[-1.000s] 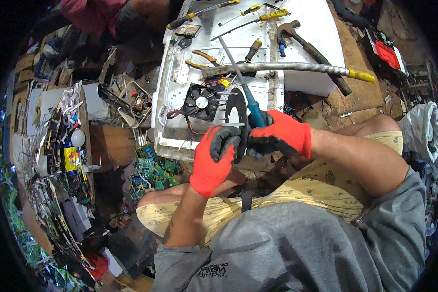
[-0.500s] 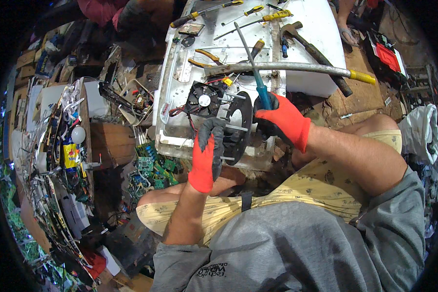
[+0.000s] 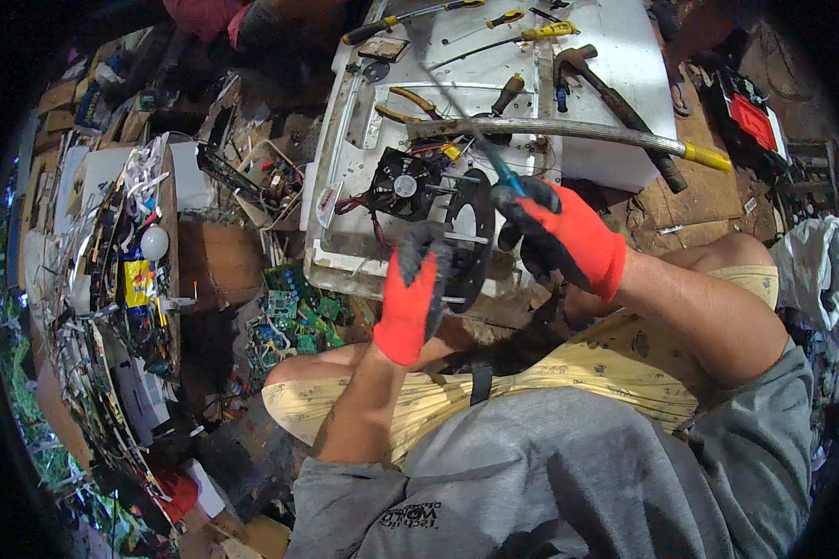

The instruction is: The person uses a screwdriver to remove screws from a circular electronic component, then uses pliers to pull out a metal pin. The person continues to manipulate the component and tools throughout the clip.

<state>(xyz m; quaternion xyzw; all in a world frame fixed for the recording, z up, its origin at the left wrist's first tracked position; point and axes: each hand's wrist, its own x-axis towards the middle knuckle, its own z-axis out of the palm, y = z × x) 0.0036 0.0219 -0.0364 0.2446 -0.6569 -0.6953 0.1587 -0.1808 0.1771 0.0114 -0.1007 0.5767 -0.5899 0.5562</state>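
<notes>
In the middle of the frame, the left hand [image 3: 417, 291], in a red and black glove, has its fingers at the lower left edge of a black ring [image 3: 482, 224] with metal posts, holding it tilted on edge. To the right, the gloved right hand [image 3: 569, 233] is closed around the teal handle of a screwdriver [image 3: 503, 170], its blurred shaft pointing to the top of the frame. Just left of the ring, a black fan [image 3: 405, 184] lies on a white panel [image 3: 352, 233]. Orange-handled pliers [image 3: 418, 99] lie above the fan; a hammer [image 3: 615, 98] lies at upper right.
</notes>
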